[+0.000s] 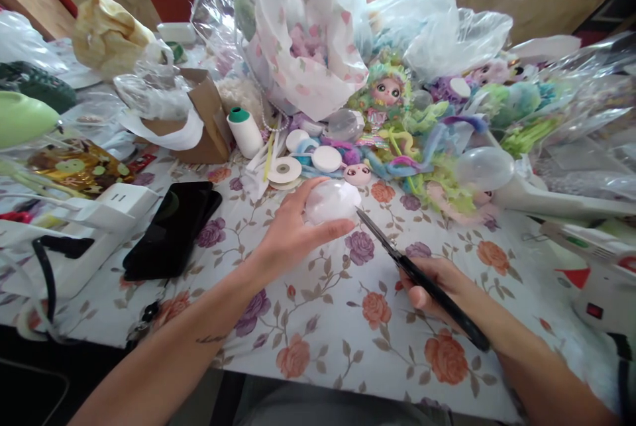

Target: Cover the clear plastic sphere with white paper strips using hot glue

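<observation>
My left hand (303,214) is wrapped round a small whitish see-through ball (332,202), which it holds just above the flowered tablecloth (318,293). In my right hand (437,287) is a slim tool with black handles and a metal tip, like pliers or scissors (397,254). Its jaws look closed, and the tip points at the ball's right side, very near or touching it; I cannot tell which. Just beyond the ball lie a pink doll head (357,173), a white round disc (326,159) and a ribbon spool (285,171).
Two black phones (169,227) lie at left beside a white power strip (74,234). A thread cone (244,132) stands by a cardboard box (203,114). Dolls (387,91) and plastic bags (308,35) crowd the back. At right are another clear ball (484,167) and a white glue-gun-like device (591,267).
</observation>
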The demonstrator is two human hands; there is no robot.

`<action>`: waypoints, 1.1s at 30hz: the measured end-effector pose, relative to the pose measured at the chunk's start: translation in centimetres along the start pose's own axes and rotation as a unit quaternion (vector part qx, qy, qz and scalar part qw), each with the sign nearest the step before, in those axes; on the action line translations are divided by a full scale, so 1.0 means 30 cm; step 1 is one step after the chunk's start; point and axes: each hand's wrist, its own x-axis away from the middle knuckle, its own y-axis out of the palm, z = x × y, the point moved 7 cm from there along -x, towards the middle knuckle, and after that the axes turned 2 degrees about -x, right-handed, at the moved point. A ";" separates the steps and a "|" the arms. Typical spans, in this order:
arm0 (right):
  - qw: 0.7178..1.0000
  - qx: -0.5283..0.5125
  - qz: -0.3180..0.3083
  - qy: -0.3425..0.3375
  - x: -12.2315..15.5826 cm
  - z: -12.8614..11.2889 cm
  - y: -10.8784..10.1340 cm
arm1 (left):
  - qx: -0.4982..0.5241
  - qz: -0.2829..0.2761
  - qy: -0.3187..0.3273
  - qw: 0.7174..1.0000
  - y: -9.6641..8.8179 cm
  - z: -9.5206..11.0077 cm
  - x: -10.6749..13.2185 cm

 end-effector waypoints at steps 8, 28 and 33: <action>0.996 -0.063 -0.032 0.050 -0.003 0.009 0.010 | 0.002 0.006 -0.007 1.000 -0.002 0.003 0.005; 0.990 -0.126 -0.031 0.062 -0.003 0.010 0.024 | -0.004 0.030 0.026 0.999 -0.004 -0.003 0.005; 0.985 -0.151 -0.054 0.061 0.001 -0.002 0.041 | 0.038 0.030 0.054 0.997 0.004 0.000 0.001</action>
